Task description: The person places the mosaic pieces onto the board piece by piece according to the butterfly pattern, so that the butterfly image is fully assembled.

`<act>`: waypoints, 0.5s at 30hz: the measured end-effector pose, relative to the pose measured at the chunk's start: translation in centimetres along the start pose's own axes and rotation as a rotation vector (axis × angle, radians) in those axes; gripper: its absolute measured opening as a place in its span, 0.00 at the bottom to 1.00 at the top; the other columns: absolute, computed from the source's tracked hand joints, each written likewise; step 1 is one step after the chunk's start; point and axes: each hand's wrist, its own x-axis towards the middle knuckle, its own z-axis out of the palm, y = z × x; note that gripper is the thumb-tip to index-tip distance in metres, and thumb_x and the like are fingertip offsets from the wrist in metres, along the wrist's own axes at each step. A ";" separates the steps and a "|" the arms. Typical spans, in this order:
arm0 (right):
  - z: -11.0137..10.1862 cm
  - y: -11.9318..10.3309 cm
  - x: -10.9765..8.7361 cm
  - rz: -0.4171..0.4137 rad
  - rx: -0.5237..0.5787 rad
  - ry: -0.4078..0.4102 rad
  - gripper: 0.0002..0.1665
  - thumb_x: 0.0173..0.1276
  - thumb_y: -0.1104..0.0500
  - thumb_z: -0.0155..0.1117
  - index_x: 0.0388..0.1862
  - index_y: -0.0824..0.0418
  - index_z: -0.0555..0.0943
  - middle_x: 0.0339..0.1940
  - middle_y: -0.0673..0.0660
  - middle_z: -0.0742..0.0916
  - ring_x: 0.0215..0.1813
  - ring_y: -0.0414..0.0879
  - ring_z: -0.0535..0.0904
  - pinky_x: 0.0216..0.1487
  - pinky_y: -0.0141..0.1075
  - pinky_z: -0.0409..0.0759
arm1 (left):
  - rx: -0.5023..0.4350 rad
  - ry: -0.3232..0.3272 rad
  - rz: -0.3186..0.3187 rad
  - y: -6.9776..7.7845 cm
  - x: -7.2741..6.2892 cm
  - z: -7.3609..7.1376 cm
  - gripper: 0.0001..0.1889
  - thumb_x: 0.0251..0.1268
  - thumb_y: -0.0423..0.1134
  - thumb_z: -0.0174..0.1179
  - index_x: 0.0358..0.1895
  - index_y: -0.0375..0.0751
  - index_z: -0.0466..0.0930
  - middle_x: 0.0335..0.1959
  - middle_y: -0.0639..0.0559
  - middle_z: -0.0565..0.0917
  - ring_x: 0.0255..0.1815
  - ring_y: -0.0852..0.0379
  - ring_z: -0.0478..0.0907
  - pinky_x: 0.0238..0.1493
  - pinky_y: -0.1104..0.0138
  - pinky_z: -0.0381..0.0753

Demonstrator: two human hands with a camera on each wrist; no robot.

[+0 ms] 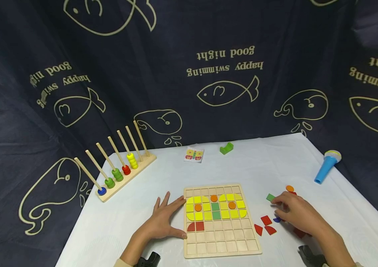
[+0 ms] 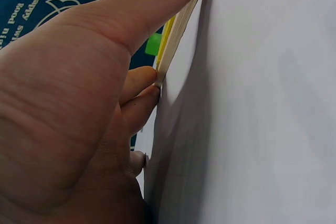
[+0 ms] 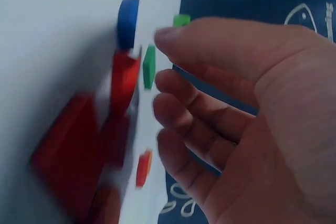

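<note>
A wooden grid board (image 1: 222,235) lies flat, its upper rows filled with yellow tiles (image 1: 225,214), orange discs (image 1: 214,198) and green squares (image 1: 215,214). Two red tiles (image 1: 199,226) sit in a lower row at the left. My left hand (image 1: 162,219) is spread along the board's left edge, thumb and fingertips touching the rim. My right hand (image 1: 297,211) hovers over loose pieces, fingers bent, with nothing between thumb and fingertips. Closest to those fingertips is a loose green square (image 1: 270,197). Below it lie a blue piece (image 1: 277,220) and several red pieces (image 1: 266,220), some partly hidden by the hand.
A bead abacus (image 1: 127,180) with upright pegs stands at the left. Towards the back are a picture card (image 1: 194,155) and a green block (image 1: 226,148). A blue toy microphone (image 1: 325,168) lies at the right. Dark printed cloth (image 1: 225,118) hangs behind the white table.
</note>
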 end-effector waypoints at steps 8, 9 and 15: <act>-0.3 2.0 -1.6 0.020 0.047 -0.075 0.20 0.49 0.55 0.78 0.42 0.54 0.85 0.35 0.48 0.80 0.37 0.46 0.72 0.40 0.41 0.80 | 0.000 0.012 0.019 -0.3 -0.1 0.1 0.59 0.31 0.74 0.69 0.74 0.54 0.61 0.74 0.58 0.59 0.76 0.38 0.35 0.67 0.38 0.28; -0.2 2.1 -1.7 0.021 0.051 -0.079 0.20 0.49 0.56 0.78 0.42 0.54 0.85 0.36 0.49 0.80 0.37 0.46 0.73 0.41 0.43 0.80 | 0.003 0.014 0.018 -0.3 -0.1 0.1 0.59 0.31 0.74 0.68 0.74 0.54 0.61 0.74 0.58 0.59 0.76 0.38 0.35 0.67 0.38 0.28; -0.3 2.4 -2.0 0.029 0.057 -0.090 0.20 0.50 0.56 0.78 0.43 0.54 0.85 0.39 0.49 0.81 0.40 0.47 0.73 0.45 0.46 0.81 | 0.004 0.013 0.012 -0.2 -0.1 0.2 0.59 0.30 0.75 0.68 0.74 0.54 0.61 0.74 0.59 0.60 0.76 0.38 0.35 0.67 0.39 0.28</act>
